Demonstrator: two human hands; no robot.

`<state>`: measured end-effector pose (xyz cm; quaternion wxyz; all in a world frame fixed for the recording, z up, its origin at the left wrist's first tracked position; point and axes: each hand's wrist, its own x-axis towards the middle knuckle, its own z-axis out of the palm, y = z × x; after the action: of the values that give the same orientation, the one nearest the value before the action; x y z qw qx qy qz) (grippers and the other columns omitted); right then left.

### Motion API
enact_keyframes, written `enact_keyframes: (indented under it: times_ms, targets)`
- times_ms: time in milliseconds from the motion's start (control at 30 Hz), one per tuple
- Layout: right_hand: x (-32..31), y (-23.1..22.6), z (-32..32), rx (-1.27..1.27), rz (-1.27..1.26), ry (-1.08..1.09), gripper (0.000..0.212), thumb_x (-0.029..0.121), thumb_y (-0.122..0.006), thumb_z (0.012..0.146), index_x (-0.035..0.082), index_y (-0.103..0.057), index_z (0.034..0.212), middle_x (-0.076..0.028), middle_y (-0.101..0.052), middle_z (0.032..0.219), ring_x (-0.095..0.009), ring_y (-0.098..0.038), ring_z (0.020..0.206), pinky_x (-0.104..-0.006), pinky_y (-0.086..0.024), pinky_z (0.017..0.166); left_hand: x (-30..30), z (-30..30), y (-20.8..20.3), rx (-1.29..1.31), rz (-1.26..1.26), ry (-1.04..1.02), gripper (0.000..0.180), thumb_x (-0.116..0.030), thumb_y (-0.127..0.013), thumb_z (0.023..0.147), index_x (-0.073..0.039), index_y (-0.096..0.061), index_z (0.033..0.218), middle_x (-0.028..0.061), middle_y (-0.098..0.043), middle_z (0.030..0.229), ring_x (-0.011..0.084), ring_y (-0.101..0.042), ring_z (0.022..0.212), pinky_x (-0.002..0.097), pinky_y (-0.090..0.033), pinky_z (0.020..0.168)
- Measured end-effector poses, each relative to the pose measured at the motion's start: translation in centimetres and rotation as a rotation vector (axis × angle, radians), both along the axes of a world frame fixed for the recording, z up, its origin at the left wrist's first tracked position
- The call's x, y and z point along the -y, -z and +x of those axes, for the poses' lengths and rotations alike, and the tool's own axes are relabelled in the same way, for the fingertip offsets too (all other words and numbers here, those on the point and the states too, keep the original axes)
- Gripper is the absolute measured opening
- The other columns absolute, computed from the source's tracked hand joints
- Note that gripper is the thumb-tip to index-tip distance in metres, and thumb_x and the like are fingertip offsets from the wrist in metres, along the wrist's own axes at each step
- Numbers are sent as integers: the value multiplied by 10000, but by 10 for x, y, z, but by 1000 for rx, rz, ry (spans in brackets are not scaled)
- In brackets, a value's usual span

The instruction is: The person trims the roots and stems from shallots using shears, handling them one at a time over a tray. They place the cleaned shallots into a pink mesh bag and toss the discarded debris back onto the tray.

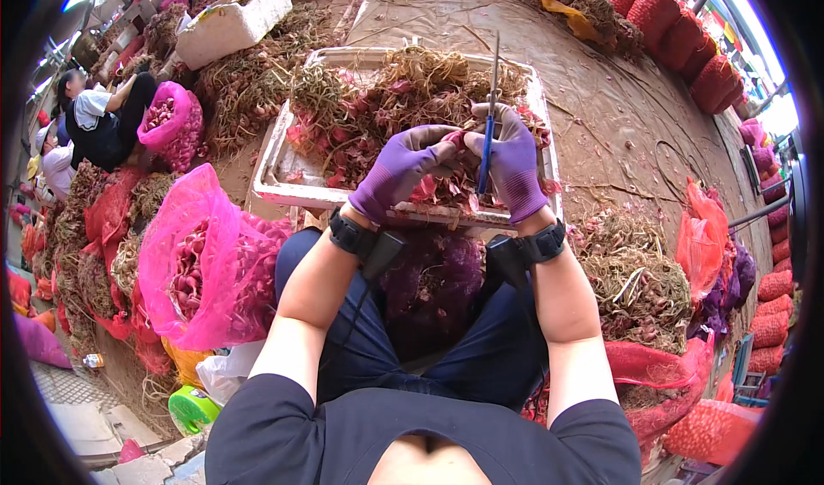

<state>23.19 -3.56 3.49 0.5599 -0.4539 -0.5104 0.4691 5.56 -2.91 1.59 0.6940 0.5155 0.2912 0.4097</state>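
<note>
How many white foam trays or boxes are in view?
2. One white tray sits right beyond the gloved hands, heaped with shallots; one white box stands upper left among the piles. Others may be hidden behind the heaps.

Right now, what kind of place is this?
Probably a market sorting yard for shallots: a white foam tray heaped with rooty red bulbs, pink mesh sacks full of them, and purple-gloved hands trimming with blue-handled scissors.
</note>
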Motion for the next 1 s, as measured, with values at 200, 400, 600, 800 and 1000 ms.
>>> enact_keyframes:
  times_ms: [200, 400, 600, 800, 1000]
  targets:
    - [-3, 9, 4, 199, 73, 111, 333, 29, -715, 758, 49, -581, 1063, 35, -561, 742, -56, -516, 634, -235, -473, 590, -7, 5, 18, 362, -203, 206, 425, -201, -537, 988, -7, -453, 1357, 77, -677, 1004, 124, -649, 841, 234, -523, 730]
    - [-1, -1, 5, 363, 188, 158, 269, 36, -699, 784, 42, -570, 1020, -11, -609, 798, -108, -591, 632, -261, -508, 582, -15, 6, 27, 554, -283, 323, 402, -128, -509, 994, -39, -427, 1378, 99, -654, 1017, 125, -610, 843, 233, -509, 726]
    - [3, -10, 10, -309, -193, -206, 367, 11, -682, 821, 10, -512, 1146, -69, -635, 911, -139, -648, 770, -256, -564, 675, -4, 3, 12, 474, -196, 229, 549, -232, -590, 959, -40, -377, 1428, 12, -635, 990, 88, -576, 806, 215, -471, 693]
    - [4, 0, 3, -223, -63, -206, 335, -8, -654, 833, 15, -526, 1141, -46, -636, 889, -113, -638, 769, -235, -541, 669, -8, -3, 5, 325, -102, 293, 535, -207, -594, 958, -28, -386, 1418, -5, -628, 984, 84, -577, 778, 225, -477, 650]
    - [14, -4, -11, 252, 119, 37, 345, -50, -642, 791, 28, -562, 1118, -16, -627, 841, -69, -597, 717, -211, -511, 633, -2, -3, 5, -228, 271, -27, 379, -204, -667, 918, 9, -587, 1220, -13, -643, 972, 43, -563, 800, 210, -483, 708]
